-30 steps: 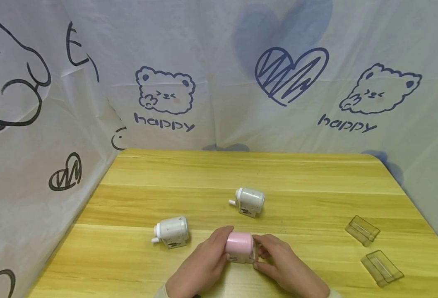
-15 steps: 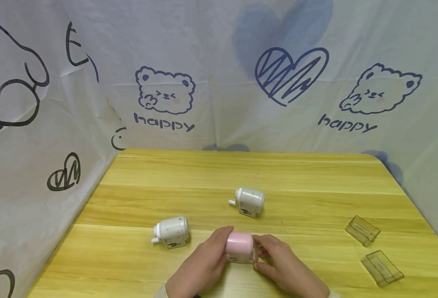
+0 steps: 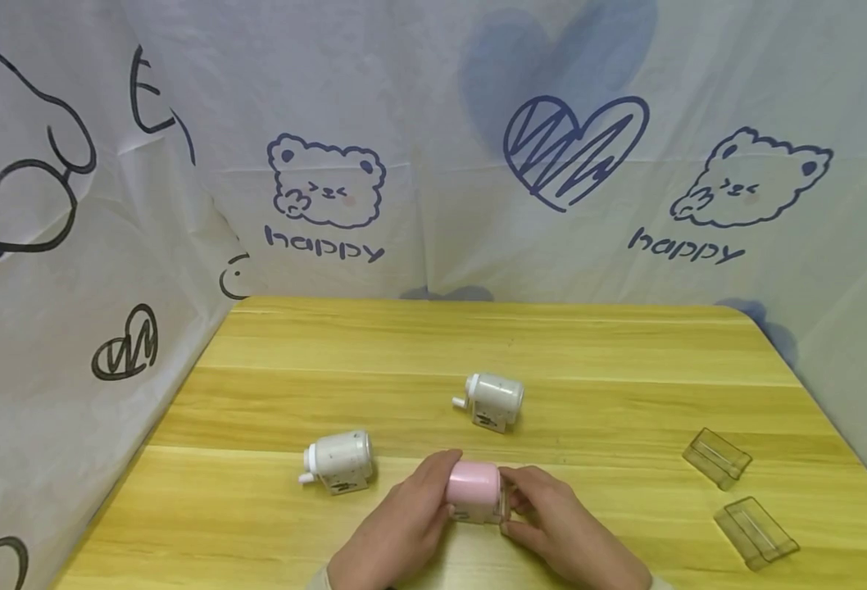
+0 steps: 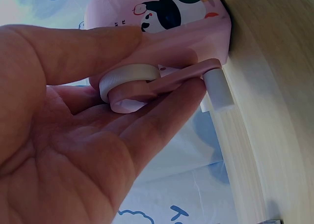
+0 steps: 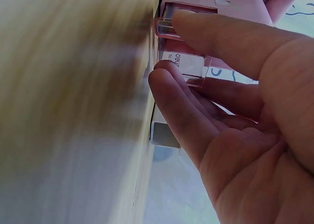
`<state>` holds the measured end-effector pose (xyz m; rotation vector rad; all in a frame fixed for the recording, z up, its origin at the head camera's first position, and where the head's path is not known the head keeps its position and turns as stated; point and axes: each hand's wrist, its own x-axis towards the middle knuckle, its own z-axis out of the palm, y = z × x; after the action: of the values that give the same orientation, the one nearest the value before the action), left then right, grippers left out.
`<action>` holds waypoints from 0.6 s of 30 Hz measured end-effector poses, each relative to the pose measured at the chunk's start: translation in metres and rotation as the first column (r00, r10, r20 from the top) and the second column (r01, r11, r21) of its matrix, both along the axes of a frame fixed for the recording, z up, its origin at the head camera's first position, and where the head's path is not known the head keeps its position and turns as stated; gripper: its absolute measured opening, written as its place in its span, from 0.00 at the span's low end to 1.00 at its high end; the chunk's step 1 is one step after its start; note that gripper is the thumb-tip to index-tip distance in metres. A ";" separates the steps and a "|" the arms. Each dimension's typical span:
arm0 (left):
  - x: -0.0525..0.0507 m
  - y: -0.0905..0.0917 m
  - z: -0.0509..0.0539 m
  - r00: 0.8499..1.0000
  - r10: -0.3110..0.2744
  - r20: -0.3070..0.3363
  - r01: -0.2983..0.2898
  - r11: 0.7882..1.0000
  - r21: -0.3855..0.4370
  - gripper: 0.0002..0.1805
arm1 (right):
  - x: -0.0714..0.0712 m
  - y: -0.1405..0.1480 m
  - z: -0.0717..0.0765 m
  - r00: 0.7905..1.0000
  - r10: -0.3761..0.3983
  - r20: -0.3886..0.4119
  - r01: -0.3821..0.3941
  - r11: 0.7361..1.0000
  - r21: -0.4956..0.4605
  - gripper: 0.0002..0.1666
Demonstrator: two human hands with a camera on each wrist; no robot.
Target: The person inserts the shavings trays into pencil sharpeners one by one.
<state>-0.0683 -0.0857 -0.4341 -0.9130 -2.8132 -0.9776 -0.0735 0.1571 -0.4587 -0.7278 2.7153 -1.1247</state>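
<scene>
In the head view a pink crank pencil sharpener (image 3: 474, 482) stands at the front middle of the table, between both hands. My left hand (image 3: 400, 524) grips its left end, thumb on the printed pink body. In the left wrist view its crank handle (image 4: 181, 79) with a white knob lies by those fingers. At the other end my right hand (image 3: 555, 520) pinches the clear shavings drawer (image 5: 184, 64), thumb on one side and fingers on the other. The drawer sits at the opening in the sharpener's end; how deep it goes in is partly hidden.
A white crank pencil sharpener (image 3: 341, 460) stands left of the hands, and a second white sharpener (image 3: 497, 400) stands behind them. Two loose clear drawers, a far drawer (image 3: 717, 457) and a near drawer (image 3: 756, 533), lie at the right of the wooden table (image 3: 588, 352).
</scene>
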 end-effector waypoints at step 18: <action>-0.002 -0.001 0.002 0.996 0.024 0.088 -0.026 1.000 0.015 0.28 | -0.005 0.004 0.001 0.999 0.048 0.016 -0.047 0.998 -0.038 0.32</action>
<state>-0.0707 -0.0864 -0.4317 -0.8514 -2.8756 -1.0615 -0.0783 0.1610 -0.4574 -0.7807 2.6553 -1.1688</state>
